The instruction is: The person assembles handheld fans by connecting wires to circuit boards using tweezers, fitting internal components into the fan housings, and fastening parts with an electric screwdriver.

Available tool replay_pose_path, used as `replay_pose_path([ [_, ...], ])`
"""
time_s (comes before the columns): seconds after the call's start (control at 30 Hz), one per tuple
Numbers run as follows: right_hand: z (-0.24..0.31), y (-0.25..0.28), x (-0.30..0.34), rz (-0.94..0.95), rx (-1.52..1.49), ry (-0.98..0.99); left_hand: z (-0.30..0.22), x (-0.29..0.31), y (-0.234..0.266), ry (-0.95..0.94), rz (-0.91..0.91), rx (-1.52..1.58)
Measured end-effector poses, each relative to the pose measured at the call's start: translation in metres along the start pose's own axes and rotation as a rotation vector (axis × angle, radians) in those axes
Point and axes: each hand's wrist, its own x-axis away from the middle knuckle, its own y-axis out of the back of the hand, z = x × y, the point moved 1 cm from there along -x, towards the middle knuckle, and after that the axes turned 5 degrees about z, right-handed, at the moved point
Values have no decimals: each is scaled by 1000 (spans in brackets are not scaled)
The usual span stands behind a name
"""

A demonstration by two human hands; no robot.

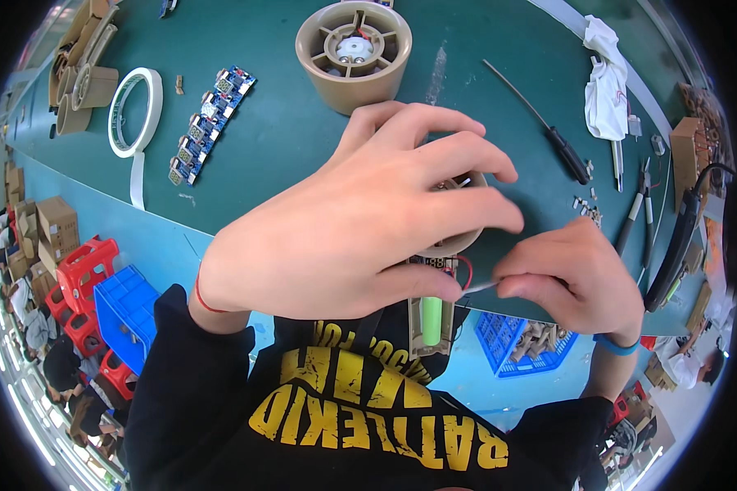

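My left hand [336, 221] spans the round head of a beige handheld fan, its fingers curved over the rim and thumb near the handle joint. Most of the fan head is hidden under the hand. Below it, the opened handle [418, 344] shows a green cylindrical battery [431, 319]. A small circuit board with a display [442, 263] sits at the joint, beside a looped red wire [468, 270]. To the right, my right hand [577, 274] pinches a thin whitish strip [485, 286] whose end reaches the wire; its exact kind is unclear.
Another beige fan head [354, 82] stands ahead on the green table. Left of it lie joined circuit boards [209, 127] and a tape roll [155, 106]. A screwdriver [557, 143], pliers [635, 213] and black-handled tool [675, 237] lie right. A blue basket [499, 360] of parts is below.
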Motion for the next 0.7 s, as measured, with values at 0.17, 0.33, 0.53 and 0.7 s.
replay_pose_path([
  [0.17, 0, -25, 2, -272, 316, 22, 1, 0, 1, 34, 51, 51],
  [0.33, 0, -36, 2, -436, 455, 37, 0, -1, 0, 46, 34, 31],
  [0.53, 12, -40, 4, -417, 584, -9, 0, 0, 0, 44, 14, 38],
  [0.7, 21, -47, 5, -445, 691, -64, 0, 0, -1, 38, 8, 45],
])
